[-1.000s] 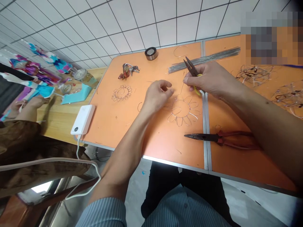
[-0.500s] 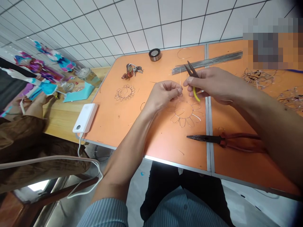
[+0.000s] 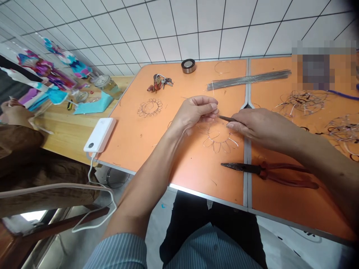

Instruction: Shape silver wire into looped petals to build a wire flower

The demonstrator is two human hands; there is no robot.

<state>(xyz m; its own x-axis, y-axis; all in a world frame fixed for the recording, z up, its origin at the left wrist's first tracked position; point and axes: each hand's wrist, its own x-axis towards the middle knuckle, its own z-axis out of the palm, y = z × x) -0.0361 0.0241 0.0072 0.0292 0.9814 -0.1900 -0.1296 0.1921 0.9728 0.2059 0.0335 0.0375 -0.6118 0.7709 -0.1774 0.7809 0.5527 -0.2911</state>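
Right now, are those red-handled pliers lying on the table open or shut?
Shut: the red-handled pliers rest on the orange table with their dark jaws closed to a single point, though the red handles spread apart.

Shiny metal wire (image 3: 216, 152) on smooth orange tabletop (image 3: 140, 149)

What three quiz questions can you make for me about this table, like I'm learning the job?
1. Which hand holds the small pliers?
2. True or false: the red-handled pliers lie apart from both hands.
3. Fill in the gap: the looped wire flower lies on the ____ tabletop.

Key: 1. The right hand. 2. True. 3. Orange.
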